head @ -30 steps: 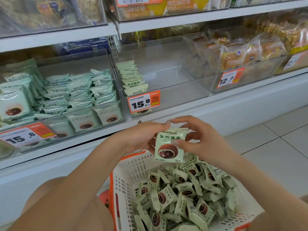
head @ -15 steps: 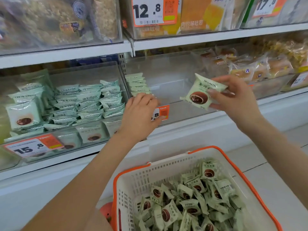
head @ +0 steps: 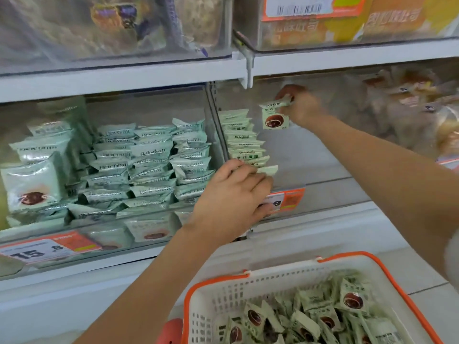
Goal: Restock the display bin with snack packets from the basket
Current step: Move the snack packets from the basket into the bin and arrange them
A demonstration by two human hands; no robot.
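Landmark: the clear display bin (head: 323,155) on the middle shelf, largely bare on its floor.

Right hand (head: 301,108): reaches deep into the display bin, towards its back. Fingers and thumb pinch the top seam of one pale green snack packet (head: 274,116), which hangs upright with its printed face, showing a brown round sweet, towards the camera. The packet is held above the bin floor, just beside the far end of the row of packets (head: 244,142).

Row of packets: stands on edge along the left wall of the display bin, running from back to front, seams up.

Left hand (head: 233,197): at the front left corner of the display bin. Fingers are bent over the nearest packets of the row and touch them; whether they grasp a packet or only steady the row cannot be told, as the fingertips are hidden behind the knuckles. The hand partly covers the orange price tag (head: 285,201) on the bin's front.

Basket (head: 407,274): white with an orange rim, below and in front of the display bin, holding a loose heap of the same green packets.

Neighbouring bin (head: 49,239): left of the display bin, well filled with similar green packets, orange price tag reading 15.8 on its front.

Right of the display bin: wrapped bread items (head: 407,100), blurred
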